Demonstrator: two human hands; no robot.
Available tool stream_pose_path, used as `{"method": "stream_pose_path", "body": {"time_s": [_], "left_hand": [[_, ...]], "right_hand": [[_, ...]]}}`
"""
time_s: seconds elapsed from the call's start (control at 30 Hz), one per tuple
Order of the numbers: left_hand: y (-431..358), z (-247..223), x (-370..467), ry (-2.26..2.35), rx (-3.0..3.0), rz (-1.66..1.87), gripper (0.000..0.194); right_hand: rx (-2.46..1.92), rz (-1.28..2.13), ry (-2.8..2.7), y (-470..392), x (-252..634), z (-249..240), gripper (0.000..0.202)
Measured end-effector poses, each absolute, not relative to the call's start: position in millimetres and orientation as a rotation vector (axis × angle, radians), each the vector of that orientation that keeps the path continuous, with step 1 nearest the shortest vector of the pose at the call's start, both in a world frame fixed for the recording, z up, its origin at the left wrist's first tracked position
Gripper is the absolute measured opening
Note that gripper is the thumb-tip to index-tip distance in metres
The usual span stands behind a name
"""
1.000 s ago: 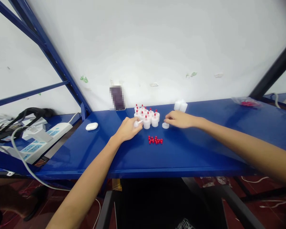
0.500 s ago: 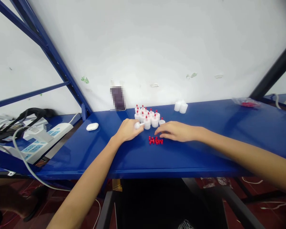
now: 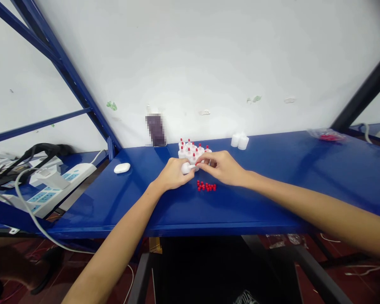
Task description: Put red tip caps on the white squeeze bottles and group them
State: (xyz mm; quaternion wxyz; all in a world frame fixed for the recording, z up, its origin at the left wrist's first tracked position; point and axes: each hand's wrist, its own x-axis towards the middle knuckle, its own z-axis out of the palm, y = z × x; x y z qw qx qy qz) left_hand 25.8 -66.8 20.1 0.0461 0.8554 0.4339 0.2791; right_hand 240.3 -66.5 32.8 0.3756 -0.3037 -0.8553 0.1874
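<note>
My left hand (image 3: pixel 174 174) is wrapped round a small white bottle (image 3: pixel 185 168), tilted so its nozzle points right. Between the thumb and fingertips of my right hand (image 3: pixel 223 168) is a red cap (image 3: pixel 196 164), at the tip of that nozzle. Just behind my hands stand several white bottles (image 3: pixel 189 155) with red caps on, some partly hidden by my right hand. A small pile of loose red caps (image 3: pixel 205 186) lies on the blue table in front of my hands.
Against the wall stand white bottles (image 3: pixel 240 141) and a blurred dark phone (image 3: pixel 156 130). A white case (image 3: pixel 122 168) lies on the blue table (image 3: pixel 240 211). Power strips (image 3: pixel 61 185) and cables are at left, a plastic bag with red pieces (image 3: pixel 327 136) at far right.
My right hand has moved up and left from beside the loose caps to the nozzle, with a red cap now in its fingertips. My left hand has shifted slightly right with the bottle.
</note>
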Motion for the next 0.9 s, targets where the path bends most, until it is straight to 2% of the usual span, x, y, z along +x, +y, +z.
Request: {"method": "stream_pose_path", "body": {"time_s": [0.13,0.33,0.47,0.9], "left_hand": [[-64,21,24,1.214,2.651,0.943,0.019],[-64,19,28,1.278,2.572,0.883,0.02],[-68,21,35,1.227,2.492,0.963,0.021],[-71,20,50,1.18,2.458,0.921,0.015]], "right_hand": [[-0.767,0.385,-2.261,-69,235,32,0.017],[-0.739,-0.138,-2.565,-63,237,30,0.029],[-0.659,-0.328,-2.57,-60,239,34,0.028],[-0.675,0.07,-2.477,-67,243,23,0.024]]}}
